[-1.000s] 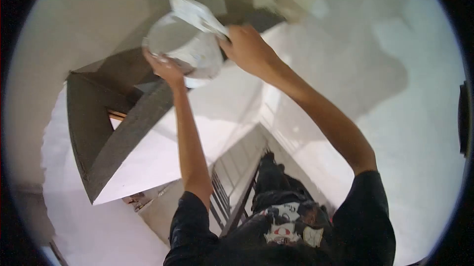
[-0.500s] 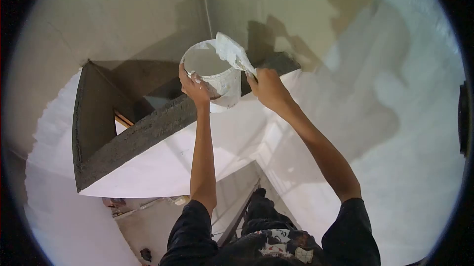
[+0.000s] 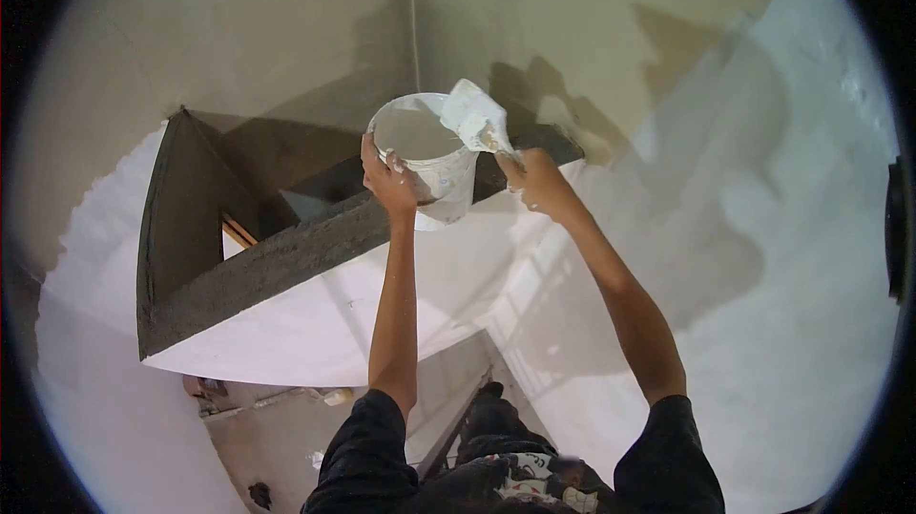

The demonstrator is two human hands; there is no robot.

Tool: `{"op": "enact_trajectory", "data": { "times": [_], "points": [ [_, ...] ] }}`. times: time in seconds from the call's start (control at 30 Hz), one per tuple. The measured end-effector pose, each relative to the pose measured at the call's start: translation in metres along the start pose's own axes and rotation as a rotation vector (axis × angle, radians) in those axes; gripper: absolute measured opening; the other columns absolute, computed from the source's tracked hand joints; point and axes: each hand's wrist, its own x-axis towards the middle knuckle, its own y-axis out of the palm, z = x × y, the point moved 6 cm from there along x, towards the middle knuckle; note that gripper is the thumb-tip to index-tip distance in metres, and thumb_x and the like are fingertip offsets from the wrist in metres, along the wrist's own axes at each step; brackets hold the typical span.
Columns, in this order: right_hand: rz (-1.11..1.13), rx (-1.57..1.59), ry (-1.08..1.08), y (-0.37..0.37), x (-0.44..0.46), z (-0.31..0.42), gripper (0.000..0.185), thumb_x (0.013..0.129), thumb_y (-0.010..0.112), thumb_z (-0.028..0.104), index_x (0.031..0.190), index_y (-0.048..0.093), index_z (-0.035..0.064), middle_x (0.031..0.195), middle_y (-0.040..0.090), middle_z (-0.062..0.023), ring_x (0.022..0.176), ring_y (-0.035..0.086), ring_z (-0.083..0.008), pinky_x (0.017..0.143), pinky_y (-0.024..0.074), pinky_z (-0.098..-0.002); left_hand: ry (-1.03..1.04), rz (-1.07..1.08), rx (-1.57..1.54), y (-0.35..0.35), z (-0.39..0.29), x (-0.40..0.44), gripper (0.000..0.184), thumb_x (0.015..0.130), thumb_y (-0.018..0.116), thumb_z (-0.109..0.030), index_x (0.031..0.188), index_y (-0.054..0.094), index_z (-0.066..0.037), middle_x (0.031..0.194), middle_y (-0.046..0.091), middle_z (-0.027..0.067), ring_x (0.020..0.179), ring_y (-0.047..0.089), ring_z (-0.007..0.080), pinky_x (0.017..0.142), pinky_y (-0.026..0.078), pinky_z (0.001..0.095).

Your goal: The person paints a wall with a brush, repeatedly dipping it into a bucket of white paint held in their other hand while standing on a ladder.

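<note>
The room closes into a corner here, with a bare tan wall (image 3: 258, 27) behind and a white-coated wall (image 3: 821, 256) on the right. Up before that corner is the white bucket (image 3: 450, 175), mouth upward, over the front of a rough grey ledge (image 3: 277, 261); I cannot tell whether it touches. The person's left hand (image 3: 389, 180) grasps its side just under the rim, seemingly to steady it with the opening left free. The right hand (image 3: 542, 185) is wrapped around the handle of a broad-bladed tool (image 3: 472, 118), its blade caked with white paste and poised over the bucket's right rim, probably so that drips drop inside. Left of the bucket, the ledge borders a dark recess (image 3: 277, 161); below hangs the person's dark shirt (image 3: 458, 493).
</note>
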Motion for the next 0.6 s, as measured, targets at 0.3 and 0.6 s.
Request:
{"op": "enact_trajectory", "data": {
  "times": [0.3, 0.6],
  "points": [
    [0.207, 1.206, 0.457, 0.002, -0.039, -0.054, 0.033, 0.085, 0.052, 0.037, 0.064, 0.041, 0.0136, 0.054, 0.031, 0.007, 0.037, 0.021, -0.0007, 0.028, 0.0138, -0.0165, 0.044, -0.024, -0.075, -0.001, -0.005, -0.002, 0.047, 0.086, 0.042, -0.025, 0.125, 0.037, 0.001, 0.124, 0.044, 0.0191, 0.113, 0.044, 0.0314, 0.095, 0.033, 0.0397],
    [-0.338, 1.745, 0.42, -0.023, -0.081, -0.154, 0.028, 0.089, 0.047, 0.032, 0.07, 0.037, 0.0138, 0.055, 0.027, 0.0065, 0.041, 0.022, -0.0028, 0.03, 0.0154, -0.0173, 0.075, 0.035, -0.062, 0.001, -0.027, -0.001, 0.062, 0.089, 0.029, -0.049, 0.127, 0.034, 0.0, 0.125, 0.042, 0.0189, 0.116, 0.041, 0.0318, 0.096, 0.032, 0.0405]
  ]
}}
